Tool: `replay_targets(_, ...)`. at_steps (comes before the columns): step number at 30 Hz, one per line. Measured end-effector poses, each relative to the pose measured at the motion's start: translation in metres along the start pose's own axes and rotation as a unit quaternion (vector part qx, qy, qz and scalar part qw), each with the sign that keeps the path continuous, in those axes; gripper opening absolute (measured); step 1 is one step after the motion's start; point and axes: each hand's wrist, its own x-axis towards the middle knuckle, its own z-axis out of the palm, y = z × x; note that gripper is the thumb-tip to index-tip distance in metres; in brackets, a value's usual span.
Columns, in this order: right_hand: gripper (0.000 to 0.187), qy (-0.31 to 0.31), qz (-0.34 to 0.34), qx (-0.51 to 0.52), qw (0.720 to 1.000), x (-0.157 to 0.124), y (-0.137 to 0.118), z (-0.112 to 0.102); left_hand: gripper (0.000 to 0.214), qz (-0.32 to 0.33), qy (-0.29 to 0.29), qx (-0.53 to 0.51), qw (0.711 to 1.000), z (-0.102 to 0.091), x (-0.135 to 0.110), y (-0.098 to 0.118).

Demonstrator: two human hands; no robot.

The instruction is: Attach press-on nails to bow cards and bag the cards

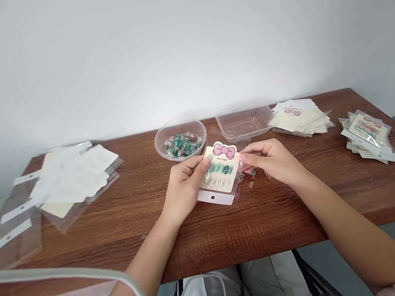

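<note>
Between my two hands is a cream card (220,169) with a pink bow at its top and a row of green-blue press-on nails across its middle. Its lower end lies over or in a clear bag with a white header strip (216,197); I cannot tell how far in. My left hand (184,185) pinches the card's left edge, thumb on the front. My right hand (269,158) grips the upper right edge between thumb and fingers. A few loose clear and green nails (252,184) lie on the table beside the card, partly hidden by my right hand.
Behind the hands stand a round clear bowl (159,150) of green and pinkish nails and a rectangular clear tray (248,132). Cards and bags (71,184) spread at left. More cards (300,118) and packed nail cards (370,137) lie right. A white cable (89,273) crosses the lower left.
</note>
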Motion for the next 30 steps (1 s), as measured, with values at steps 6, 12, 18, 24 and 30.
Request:
replay_targets(6, 0.034, 0.031, 0.007, 0.033, 0.999, 0.001, 0.004, 0.005, 0.039, 0.001, 0.011, -0.023, 1.0, 0.003, 0.001, -0.007)
replay_targets(12, 0.036, 0.058, -0.038, 0.014, 0.997, -0.002, 0.002, 0.01, 0.036, -0.016, 0.032, -0.098, 0.995, 0.007, 0.001, -0.016)
replay_targets(18, 0.029, 0.068, -0.072, -0.025, 0.995, -0.005, 0.0, 0.008, 0.027, -0.038, 0.014, -0.155, 0.987, 0.005, 0.001, -0.014)
replay_targets(24, 0.028, 0.006, -0.071, -0.081, 0.994, -0.007, -0.007, 0.001, 0.024, -0.013, 0.006, -0.114, 0.993, -0.001, 0.004, -0.006)
replay_targets(30, 0.032, 0.05, -0.058, -0.078, 0.994, -0.006, -0.004, 0.004, 0.029, -0.003, 0.008, -0.059, 0.998, 0.003, 0.002, -0.004)
